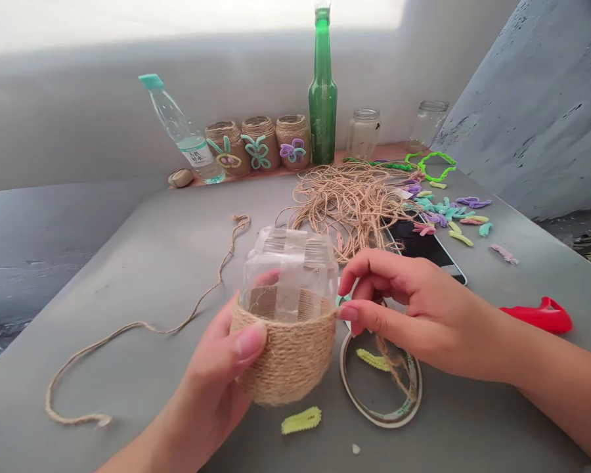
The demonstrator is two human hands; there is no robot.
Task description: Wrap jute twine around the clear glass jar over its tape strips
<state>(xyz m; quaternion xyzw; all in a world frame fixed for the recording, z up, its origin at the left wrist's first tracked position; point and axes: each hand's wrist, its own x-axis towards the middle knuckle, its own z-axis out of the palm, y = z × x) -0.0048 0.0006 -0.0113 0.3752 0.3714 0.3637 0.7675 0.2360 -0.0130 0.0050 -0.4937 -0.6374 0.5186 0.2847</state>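
My left hand [226,358] is closed around a clear jar [261,272], its thumb pressed on the front. Coils of jute twine [288,361] cover the jar's lower part, while the upper part is bare with a strip of clear tape [288,269] running down it. At the jar's right side, my right hand [404,302] pinches the twine near the top edge of the wrapping. A loose twine strand [396,368] hangs below that hand, over a roll of tape [345,378]. The fingers of my left hand behind the jar are mostly hidden.
A tangled heap of twine [349,203] lies behind the jar, beside a phone [423,246] and fuzzy craft pieces [443,210]. Along the back stand a green bottle [322,112], a water bottle [187,138], twine-wrapped jars [259,135] and glass jars [363,135]. Red-handled tool [544,316] lies right.
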